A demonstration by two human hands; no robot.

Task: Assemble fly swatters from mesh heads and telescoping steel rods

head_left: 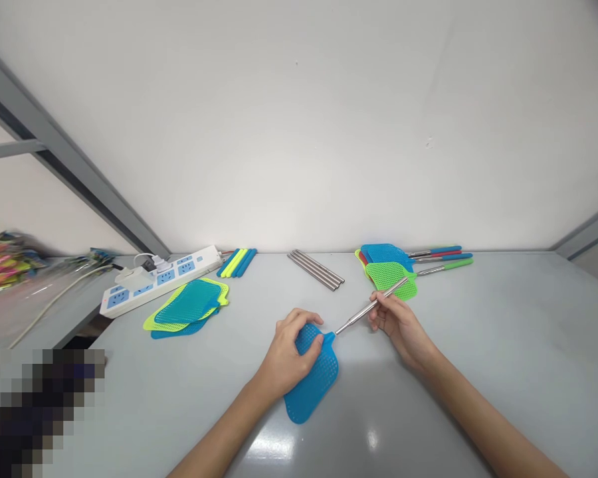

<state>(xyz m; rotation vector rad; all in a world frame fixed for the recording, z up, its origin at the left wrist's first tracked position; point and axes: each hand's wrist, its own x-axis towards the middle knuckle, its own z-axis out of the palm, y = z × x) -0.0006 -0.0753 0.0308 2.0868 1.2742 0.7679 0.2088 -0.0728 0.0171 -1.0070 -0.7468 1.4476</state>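
My left hand (299,352) is closed on a blue fly swatter head (313,385), thumb on top of its mesh near the neck. A silver telescopic rod (363,311) meets the head's neck at its thin end. Pinched around that rod's thicker part are the fingers of my right hand (396,325). How far the rod sits inside the neck cannot be made out. Beyond the right hand lie several fly swatters (389,255) with blue, red and green handles, overlapping one another. Several loose silver rods (316,269) lie side by side near the wall.
At left lies a stack of blue and yellow swatter heads (187,309). Behind it are blue and yellow handle sleeves (236,263) and a white power strip (162,279) with plugs and a cable. Plastic-wrapped colourful items (10,269) sit at the far left.
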